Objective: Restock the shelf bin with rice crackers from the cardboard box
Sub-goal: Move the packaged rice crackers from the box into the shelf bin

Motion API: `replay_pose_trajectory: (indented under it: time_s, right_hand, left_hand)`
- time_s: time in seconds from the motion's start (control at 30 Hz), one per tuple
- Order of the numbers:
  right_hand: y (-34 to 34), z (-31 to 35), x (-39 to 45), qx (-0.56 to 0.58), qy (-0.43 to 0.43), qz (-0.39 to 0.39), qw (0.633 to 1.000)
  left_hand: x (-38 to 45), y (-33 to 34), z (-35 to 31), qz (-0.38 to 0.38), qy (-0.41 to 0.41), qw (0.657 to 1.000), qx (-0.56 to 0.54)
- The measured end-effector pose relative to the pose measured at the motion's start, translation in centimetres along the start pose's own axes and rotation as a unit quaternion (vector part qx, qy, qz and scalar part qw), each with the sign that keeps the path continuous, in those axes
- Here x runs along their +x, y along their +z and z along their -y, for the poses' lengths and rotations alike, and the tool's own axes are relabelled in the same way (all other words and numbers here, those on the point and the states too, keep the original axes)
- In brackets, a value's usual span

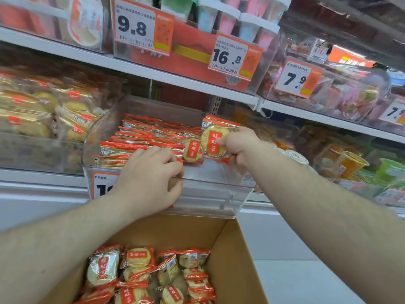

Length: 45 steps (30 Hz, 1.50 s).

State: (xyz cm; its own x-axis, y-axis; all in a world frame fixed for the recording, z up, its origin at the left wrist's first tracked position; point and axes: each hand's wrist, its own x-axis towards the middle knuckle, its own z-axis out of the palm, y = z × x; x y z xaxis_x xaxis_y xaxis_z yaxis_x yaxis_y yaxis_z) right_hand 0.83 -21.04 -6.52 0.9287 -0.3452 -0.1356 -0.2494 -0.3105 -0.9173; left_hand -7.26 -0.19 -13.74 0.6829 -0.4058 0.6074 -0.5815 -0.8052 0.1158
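Head view: right hand (237, 145) pinches a 旺旺 cracker pack (215, 137); left hand (149, 174) grips the bin (210, 189) edge.

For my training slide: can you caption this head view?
Right hand holds a cracker pack upright over the bin; left hand grips packs at its front.

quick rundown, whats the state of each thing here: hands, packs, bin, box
left hand: fingers curled over the stacked packs at the bin front
right hand: pinches one rice cracker pack, held upright above the bin
shelf bin: clear, partly filled, right side bare
cardboard box: open, loose packs inside
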Motion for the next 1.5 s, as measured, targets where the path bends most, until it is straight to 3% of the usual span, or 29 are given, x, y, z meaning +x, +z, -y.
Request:
replay_pose_trajectory:
  time_s: [0.13,0.27,0.43,0.8,1.2,1.4,1.5]
  right_hand:
    - [2.3,-0.1,2.6,-0.083,0.036,0.072,0.993]
    - [4.1,-1.6,4.0,-0.175,0.097,0.094,0.975]
    - [5.1,-2.7,5.7,-0.138,0.090,0.110,0.980]
    - [6.5,-4.4,6.8,-0.188,-0.043,0.025,0.981]
    - [5.8,-3.8,6.6,-0.130,0.067,0.136,0.980]
    - [4.3,-2.8,4.3,-0.189,0.058,0.117,0.973]
    - [2.7,-2.0,1.6,-0.237,-0.035,0.037,0.970]
  left_hand:
    - [-0.1,0.2,0.3,-0.010,0.023,1.000,-0.013]
    - [-0.4,0.5,0.6,-0.019,0.033,0.999,-0.035]
    - [-0.5,0.9,1.2,-0.036,0.050,0.997,-0.046]
    - [-0.5,1.0,1.1,-0.051,0.057,0.996,-0.045]
    - [-0.5,1.0,1.0,-0.043,0.042,0.997,-0.041]
    - [-0.4,0.8,0.7,-0.071,0.055,0.996,-0.018]
    - [-0.6,0.5,0.1,-0.110,0.078,0.991,-0.013]
